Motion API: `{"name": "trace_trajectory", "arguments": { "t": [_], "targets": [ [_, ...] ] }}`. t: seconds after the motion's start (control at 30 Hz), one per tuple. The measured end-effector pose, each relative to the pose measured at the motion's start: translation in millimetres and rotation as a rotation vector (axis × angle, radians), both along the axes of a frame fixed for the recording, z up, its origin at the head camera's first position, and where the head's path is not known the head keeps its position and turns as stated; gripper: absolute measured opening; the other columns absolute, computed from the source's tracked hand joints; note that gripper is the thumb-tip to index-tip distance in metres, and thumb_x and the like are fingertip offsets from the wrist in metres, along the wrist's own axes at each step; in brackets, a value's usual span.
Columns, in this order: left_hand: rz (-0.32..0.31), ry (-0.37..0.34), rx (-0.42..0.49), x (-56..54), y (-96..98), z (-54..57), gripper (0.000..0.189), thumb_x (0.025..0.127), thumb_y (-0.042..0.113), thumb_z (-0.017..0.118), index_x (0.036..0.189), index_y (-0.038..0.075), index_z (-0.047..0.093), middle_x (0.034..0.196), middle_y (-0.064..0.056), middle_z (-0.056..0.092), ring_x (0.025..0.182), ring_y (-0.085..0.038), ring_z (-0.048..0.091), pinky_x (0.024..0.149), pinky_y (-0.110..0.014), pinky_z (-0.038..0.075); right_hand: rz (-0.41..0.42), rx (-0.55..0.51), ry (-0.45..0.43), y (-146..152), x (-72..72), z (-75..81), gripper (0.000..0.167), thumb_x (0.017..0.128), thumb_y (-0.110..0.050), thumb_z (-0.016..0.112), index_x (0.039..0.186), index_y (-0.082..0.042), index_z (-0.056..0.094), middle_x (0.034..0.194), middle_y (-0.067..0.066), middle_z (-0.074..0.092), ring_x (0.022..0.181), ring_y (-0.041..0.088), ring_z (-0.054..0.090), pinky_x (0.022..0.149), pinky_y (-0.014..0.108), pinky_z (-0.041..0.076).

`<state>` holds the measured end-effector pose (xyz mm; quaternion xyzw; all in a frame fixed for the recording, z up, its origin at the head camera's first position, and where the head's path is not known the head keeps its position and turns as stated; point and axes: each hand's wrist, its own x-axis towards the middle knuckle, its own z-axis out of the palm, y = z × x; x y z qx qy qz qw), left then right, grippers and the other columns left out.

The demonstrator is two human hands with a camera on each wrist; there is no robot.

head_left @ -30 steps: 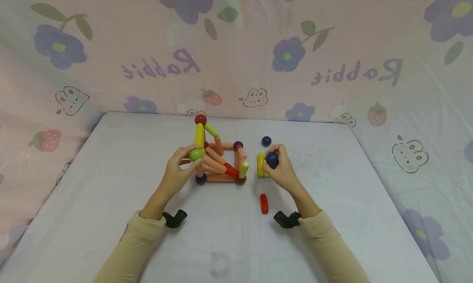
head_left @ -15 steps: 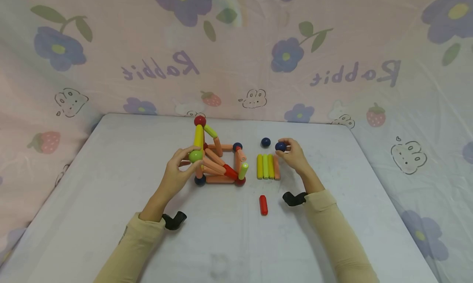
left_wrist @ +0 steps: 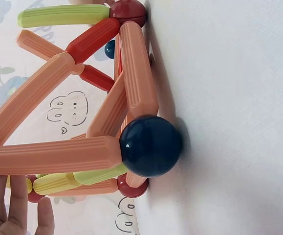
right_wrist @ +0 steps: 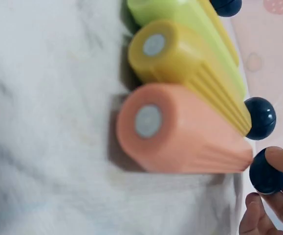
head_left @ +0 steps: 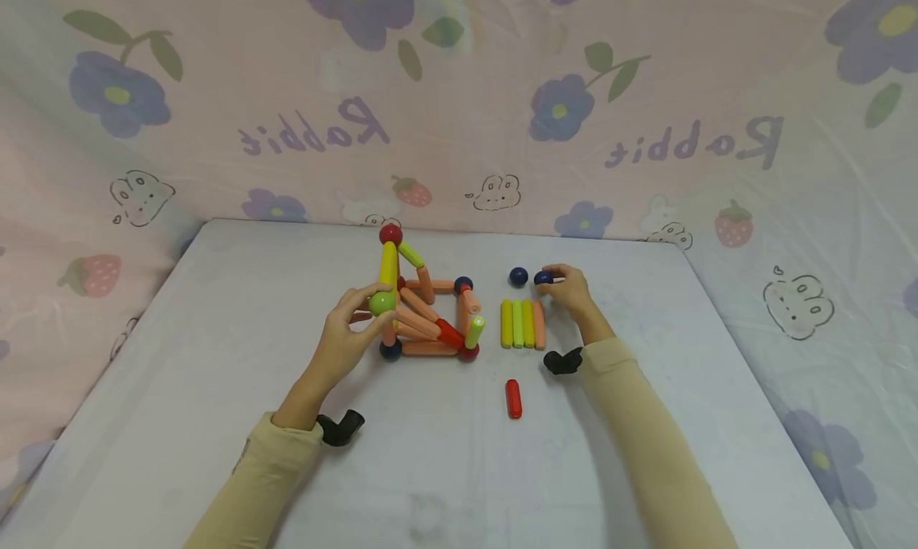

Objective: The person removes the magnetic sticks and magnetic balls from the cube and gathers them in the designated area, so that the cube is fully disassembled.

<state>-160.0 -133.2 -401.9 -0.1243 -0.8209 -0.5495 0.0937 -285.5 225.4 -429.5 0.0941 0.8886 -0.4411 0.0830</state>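
Observation:
My left hand (head_left: 349,330) pinches the green ball (head_left: 382,303) at the near upper corner of a frame of magnetic rods and balls. A yellow rod (head_left: 387,264) runs from near there to a red ball (head_left: 390,235) on top. In the left wrist view, a peach rod (left_wrist: 53,155) links the green ball to a dark blue ball (left_wrist: 151,146) on the table. My right hand (head_left: 571,291) holds another dark blue ball (head_left: 543,279) between thumb and fingers, low over the table. Just left of it lies a loose dark blue ball (head_left: 519,276).
Several rods lie side by side below the loose balls: yellow rods (head_left: 506,323), a light green rod (head_left: 518,323) and a peach rod (head_left: 539,324). Closer to me is a red rod (head_left: 513,398). A patterned cloth (head_left: 459,150) hangs behind the white table (head_left: 445,469).
My right hand has carried the blue ball away from above the rods, up and right, to beside the other loose ball. The left hand stays on the green ball.

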Motion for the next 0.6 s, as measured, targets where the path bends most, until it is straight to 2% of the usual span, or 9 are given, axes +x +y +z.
{"name": "trace_trajectory", "arguments": {
  "t": [0.23, 0.47, 0.6],
  "targets": [
    [0.002, -0.005, 0.002, -1.0, -0.4, -1.0, 0.04, 0.09, 0.013, 0.067, 0.129, 0.008, 0.057, 0.112, -0.016, 0.057, 0.102, -0.012, 0.051, 0.099, -0.053, 0.048, -0.007, 0.013, 0.002, -1.3, -6.5, -3.6, 0.05, 0.09, -0.006, 0.062, 0.138, -0.002, 0.049, 0.144, 0.023, 0.047, 0.127, 0.035, 0.045, 0.104, 0.043, 0.045],
    [0.004, -0.008, 0.0, -0.5, -0.2, 0.1, 0.04, 0.09, 0.013, 0.067, 0.129, 0.007, 0.057, 0.114, -0.016, 0.057, 0.103, -0.015, 0.052, 0.099, -0.053, 0.048, 0.013, 0.05, 0.025, -2.8, -8.0, -6.2, 0.052, 0.09, -0.006, 0.061, 0.14, -0.001, 0.047, 0.144, 0.023, 0.048, 0.132, 0.036, 0.046, 0.105, 0.044, 0.046],
    [0.004, -0.009, -0.002, -0.1, -0.1, 0.9, 0.04, 0.09, 0.013, 0.067, 0.129, 0.007, 0.057, 0.114, -0.016, 0.057, 0.103, -0.014, 0.051, 0.099, -0.054, 0.048, 0.009, 0.025, 0.01, -3.1, -7.5, -5.1, 0.055, 0.091, -0.006, 0.06, 0.144, -0.001, 0.042, 0.148, 0.021, 0.045, 0.133, 0.036, 0.046, 0.105, 0.045, 0.047]
  ]
}}
